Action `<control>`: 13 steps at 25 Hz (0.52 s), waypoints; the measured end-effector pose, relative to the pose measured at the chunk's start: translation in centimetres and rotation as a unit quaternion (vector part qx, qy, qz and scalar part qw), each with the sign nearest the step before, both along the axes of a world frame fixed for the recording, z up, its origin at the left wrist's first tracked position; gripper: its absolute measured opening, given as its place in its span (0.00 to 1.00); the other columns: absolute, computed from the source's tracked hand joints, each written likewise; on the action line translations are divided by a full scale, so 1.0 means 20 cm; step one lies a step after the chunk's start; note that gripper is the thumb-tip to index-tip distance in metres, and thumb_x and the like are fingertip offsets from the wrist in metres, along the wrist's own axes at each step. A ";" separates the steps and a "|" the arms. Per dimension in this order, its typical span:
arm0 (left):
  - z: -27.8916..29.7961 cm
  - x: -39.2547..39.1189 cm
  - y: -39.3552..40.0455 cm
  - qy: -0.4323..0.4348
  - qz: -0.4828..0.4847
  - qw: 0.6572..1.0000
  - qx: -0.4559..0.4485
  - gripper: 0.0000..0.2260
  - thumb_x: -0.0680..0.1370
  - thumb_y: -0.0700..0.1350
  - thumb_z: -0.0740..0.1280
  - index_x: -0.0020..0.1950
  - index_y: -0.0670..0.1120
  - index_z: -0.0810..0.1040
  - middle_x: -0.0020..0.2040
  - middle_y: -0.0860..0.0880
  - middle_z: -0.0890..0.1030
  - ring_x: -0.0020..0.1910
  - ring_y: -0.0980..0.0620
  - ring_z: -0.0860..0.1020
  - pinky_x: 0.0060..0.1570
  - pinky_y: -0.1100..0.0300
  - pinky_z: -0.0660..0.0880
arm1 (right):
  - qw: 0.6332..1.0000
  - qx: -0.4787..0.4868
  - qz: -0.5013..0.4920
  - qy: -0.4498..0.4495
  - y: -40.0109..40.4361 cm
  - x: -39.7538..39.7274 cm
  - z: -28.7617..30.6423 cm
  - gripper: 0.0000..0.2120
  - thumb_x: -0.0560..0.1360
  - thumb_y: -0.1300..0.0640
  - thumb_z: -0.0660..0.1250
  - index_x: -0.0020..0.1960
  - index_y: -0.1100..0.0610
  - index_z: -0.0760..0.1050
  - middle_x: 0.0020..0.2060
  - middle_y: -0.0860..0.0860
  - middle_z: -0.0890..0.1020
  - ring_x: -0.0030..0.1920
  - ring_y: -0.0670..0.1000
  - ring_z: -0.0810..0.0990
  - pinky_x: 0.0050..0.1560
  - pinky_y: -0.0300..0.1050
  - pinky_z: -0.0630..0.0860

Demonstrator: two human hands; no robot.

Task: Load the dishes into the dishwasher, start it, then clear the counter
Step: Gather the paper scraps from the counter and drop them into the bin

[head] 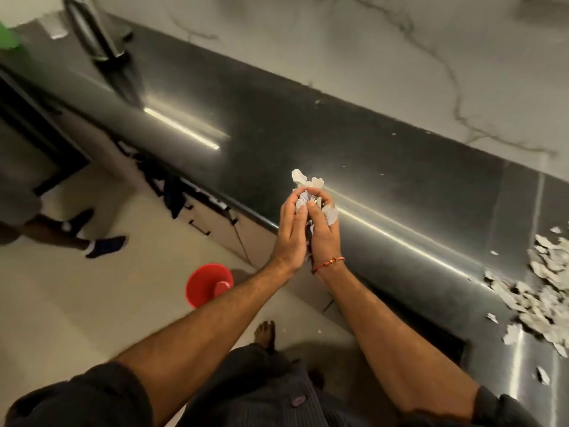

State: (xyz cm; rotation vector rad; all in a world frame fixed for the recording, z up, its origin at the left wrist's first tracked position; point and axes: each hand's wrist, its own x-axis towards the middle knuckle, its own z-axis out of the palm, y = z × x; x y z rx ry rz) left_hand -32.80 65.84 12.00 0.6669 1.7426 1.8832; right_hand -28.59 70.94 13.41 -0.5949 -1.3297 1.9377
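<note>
Left hand [291, 232] and right hand [323, 232] cup crumpled paper scraps [308, 188] together over the dark desk [338, 143]; more torn paper [542, 291] lies right, a red bucket [206, 283] on the floor.

Counter [354, 143], dark polished top: broad bare stretch from the middle towards the far left, bounded behind by the marble-patterned wall [338, 41]. Obstacles on it: a heap of torn paper scraps [542, 291] at the right end, spreading to the front edge, with a few stray flecks nearby; a tall metal cylinder [92, 29] at the far left (blurred). Floor beside the counter front: red bucket [209, 283] near the person's bare foot [264, 332]; a second person's shoes [106, 245] further left.
</note>
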 end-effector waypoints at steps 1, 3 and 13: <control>-0.01 -0.04 -0.08 0.001 0.023 1.000 -0.003 0.23 0.83 0.58 0.56 0.76 0.51 0.67 0.74 0.48 0.71 0.73 0.50 0.71 0.73 0.42 0.69 | 1.000 0.005 0.023 -0.002 -0.07 -0.05 -0.01 0.13 0.81 0.59 0.60 0.64 0.61 0.72 0.64 0.58 0.78 0.65 0.57 0.77 0.68 0.61 0.72; -0.03 -0.09 -0.24 -0.005 0.058 0.998 -0.003 0.21 0.84 0.56 0.55 0.76 0.51 0.67 0.74 0.49 0.72 0.73 0.51 0.72 0.73 0.42 0.68 | 0.998 0.008 0.061 -0.007 -0.21 -0.13 -0.02 0.14 0.81 0.60 0.61 0.64 0.63 0.72 0.65 0.59 0.77 0.66 0.55 0.76 0.68 0.55 0.73; -0.35 -0.39 -1.01 -0.129 0.180 0.973 -0.061 0.23 0.84 0.54 0.54 0.78 0.50 0.64 0.74 0.51 0.72 0.72 0.53 0.72 0.73 0.45 0.69 | 0.977 -0.059 0.165 -0.123 -0.94 -0.53 -0.37 0.11 0.81 0.60 0.61 0.62 0.59 0.75 0.62 0.54 0.81 0.63 0.55 0.78 0.66 0.56 0.74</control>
